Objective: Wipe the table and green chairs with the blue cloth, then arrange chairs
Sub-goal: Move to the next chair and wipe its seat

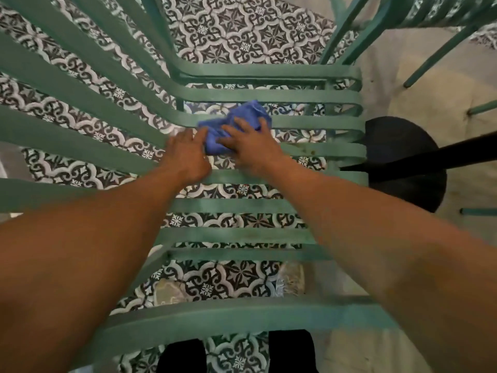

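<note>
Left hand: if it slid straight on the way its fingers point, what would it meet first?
The blue cloth. The left hand lies on the green chair slats, fingertips already at the cloth's near edge; the right hand presses it.

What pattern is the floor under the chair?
Dark-and-white ornamental tile floor, seen through the green chair's slats in the head view.
</note>
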